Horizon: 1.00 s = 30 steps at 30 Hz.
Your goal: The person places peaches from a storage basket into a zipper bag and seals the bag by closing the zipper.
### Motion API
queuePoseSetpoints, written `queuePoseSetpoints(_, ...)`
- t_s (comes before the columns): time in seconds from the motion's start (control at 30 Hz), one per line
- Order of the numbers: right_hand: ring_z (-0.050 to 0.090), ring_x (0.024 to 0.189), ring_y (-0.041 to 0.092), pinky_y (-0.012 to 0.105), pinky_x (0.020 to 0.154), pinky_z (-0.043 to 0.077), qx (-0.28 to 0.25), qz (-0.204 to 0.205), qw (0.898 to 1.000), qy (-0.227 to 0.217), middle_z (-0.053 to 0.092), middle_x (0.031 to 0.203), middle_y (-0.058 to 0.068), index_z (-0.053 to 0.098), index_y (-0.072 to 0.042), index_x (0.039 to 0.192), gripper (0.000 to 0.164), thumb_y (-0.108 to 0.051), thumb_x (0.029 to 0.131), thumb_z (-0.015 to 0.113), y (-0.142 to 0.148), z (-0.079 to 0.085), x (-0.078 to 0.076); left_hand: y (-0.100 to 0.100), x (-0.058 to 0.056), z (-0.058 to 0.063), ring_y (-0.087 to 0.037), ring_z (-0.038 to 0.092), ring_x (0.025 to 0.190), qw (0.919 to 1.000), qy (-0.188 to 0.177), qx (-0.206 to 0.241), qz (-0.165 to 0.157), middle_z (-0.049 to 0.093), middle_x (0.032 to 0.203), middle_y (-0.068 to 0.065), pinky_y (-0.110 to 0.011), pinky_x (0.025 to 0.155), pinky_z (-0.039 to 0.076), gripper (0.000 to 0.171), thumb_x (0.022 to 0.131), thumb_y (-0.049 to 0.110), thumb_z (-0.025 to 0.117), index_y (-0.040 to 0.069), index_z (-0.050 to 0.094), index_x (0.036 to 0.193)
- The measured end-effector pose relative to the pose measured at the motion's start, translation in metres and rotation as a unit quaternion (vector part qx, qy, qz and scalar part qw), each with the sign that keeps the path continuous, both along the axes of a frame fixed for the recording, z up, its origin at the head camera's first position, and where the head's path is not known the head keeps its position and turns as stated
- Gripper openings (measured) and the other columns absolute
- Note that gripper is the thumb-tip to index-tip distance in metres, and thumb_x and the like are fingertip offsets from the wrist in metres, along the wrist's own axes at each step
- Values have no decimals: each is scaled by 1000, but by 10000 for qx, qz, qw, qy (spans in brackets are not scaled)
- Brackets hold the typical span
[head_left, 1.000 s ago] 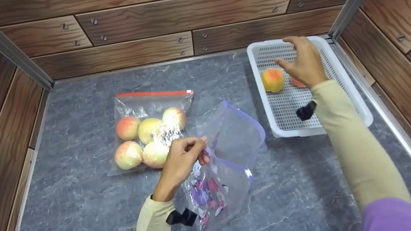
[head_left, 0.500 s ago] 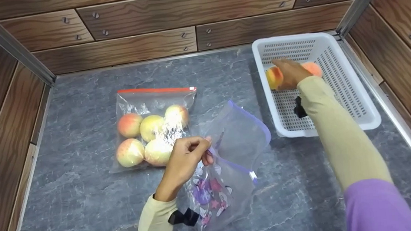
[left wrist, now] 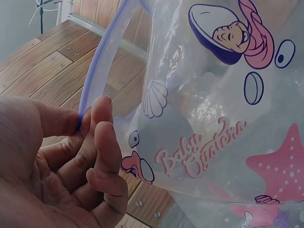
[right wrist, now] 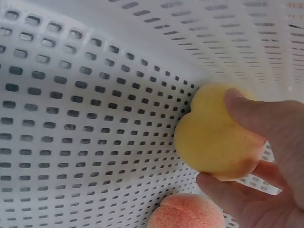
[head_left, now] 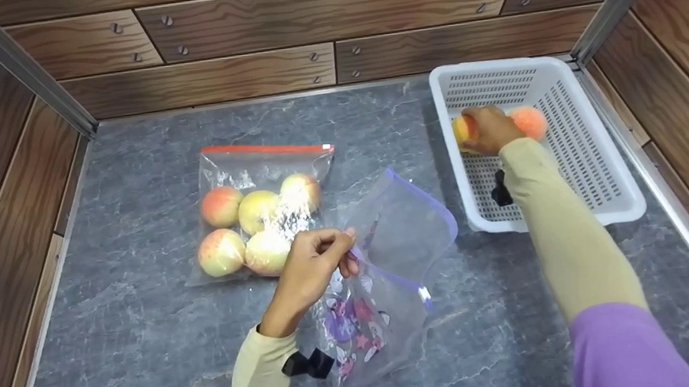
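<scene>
My left hand (head_left: 310, 265) pinches the purple zip edge of a clear zip bag (head_left: 387, 321) printed with pink and purple sea figures. The bag's mouth gapes, and its white slider shows on the right side. In the left wrist view, thumb and fingers meet on the purple strip (left wrist: 97, 71). Inside the white basket (head_left: 617, 210), my right hand (head_left: 492, 131) grips a yellow-red peach (right wrist: 218, 135), thumb on one side and fingers on the other. A pinker peach (head_left: 528, 122) lies just to the right of that hand.
A second clear zip bag with a red zip (head_left: 266, 149) lies left of the middle and holds several peaches (head_left: 222, 252). The basket stands near the right wall (head_left: 684, 83). Wood-patterned panels (head_left: 328, 8) enclose the grey marbled table (head_left: 145, 335) at back and sides.
My right hand has come down into the basket from above and moved left onto the yellow-red peach, uncovering the pinker one. My left hand keeps its hold on the bag.
</scene>
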State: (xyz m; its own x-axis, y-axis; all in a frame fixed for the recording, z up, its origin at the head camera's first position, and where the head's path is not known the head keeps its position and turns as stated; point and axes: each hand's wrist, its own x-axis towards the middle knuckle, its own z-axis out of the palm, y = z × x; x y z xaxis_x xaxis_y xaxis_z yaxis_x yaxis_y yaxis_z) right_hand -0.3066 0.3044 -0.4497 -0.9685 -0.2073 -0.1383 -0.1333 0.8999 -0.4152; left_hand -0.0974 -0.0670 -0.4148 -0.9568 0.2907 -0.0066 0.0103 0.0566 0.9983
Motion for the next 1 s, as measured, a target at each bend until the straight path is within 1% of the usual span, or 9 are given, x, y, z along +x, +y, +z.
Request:
queuePoseSetpoints(0.2,49,110,51,66,99,41,-82,-182,9997,150,46,124,38,46,10,136,65,-8,82,76,2,3,12,2,4,0,-16,61,54,10000,29,-65,39,67,62,-7,-26,58,53,36,103,18,58,-1,68,74)
queuePoseSetpoints(0.33,47,110,52,68,97,41,-279,-449,9982,267,44,125,37,44,7,140,66,-7,83,76,7,20,20,3,4,4,-16,61,54,9999,59,-71,55,67,61,-7,-26,58,52,36,103,19,59,0,69,75)
queuePoseSetpoints(0.47,44,122,55,71,104,36,-630,-768,9941,440,39,137,37,42,3,146,70,-8,86,76,6,42,28,1,5,4,-17,61,53,9997,148,-102,166,66,59,-7,-26,57,50,35,102,18,59,0,69,73)
queuePoseSetpoints(0.6,43,127,52,69,110,32,-971,-939,9859,993,41,140,33,46,1,145,68,-9,86,79,4,59,45,3,5,3,-18,61,53,9996,199,-109,180,66,59,-7,-26,56,50,34,102,16,59,0,69,73)
queuePoseSetpoints(0.67,45,124,46,60,109,35,-1204,-967,9777,1421,46,137,30,50,0,142,67,-11,84,82,1,65,57,4,5,2,-17,61,53,9996,172,-111,173,67,60,-8,-25,56,51,33,102,16,59,-1,69,74)
queuePoseSetpoints(0.77,49,118,32,40,103,45,-1698,-947,9596,2032,54,131,23,56,0,136,65,-11,80,86,-5,74,76,4,4,2,-16,61,53,9996,152,-149,174,67,61,-7,-26,56,52,33,102,16,59,-1,70,76)
queuePoseSetpoints(0.87,56,109,22,22,90,51,-2635,-925,9351,2183,56,129,14,58,-2,134,63,-9,79,88,-15,85,95,3,4,2,-15,60,52,9995,171,-184,177,67,61,-7,-28,57,53,34,102,16,58,-1,70,76)
queuePoseSetpoints(0.93,60,103,22,20,86,54,-3656,-893,9065,1916,56,129,12,58,-4,134,62,-4,79,86,-21,90,108,2,3,2,-15,60,52,9994,200,-199,181,67,61,-7,-28,57,53,34,103,16,58,-1,70,75)
queuePoseSetpoints(1.0,64,98,25,24,84,57,-4773,-794,8629,1459,55,129,13,57,-5,133,59,3,80,83,-26,92,119,3,4,1,-15,60,52,9994,207,-194,200,67,60,-7,-27,57,52,35,103,15,58,-1,69,74)
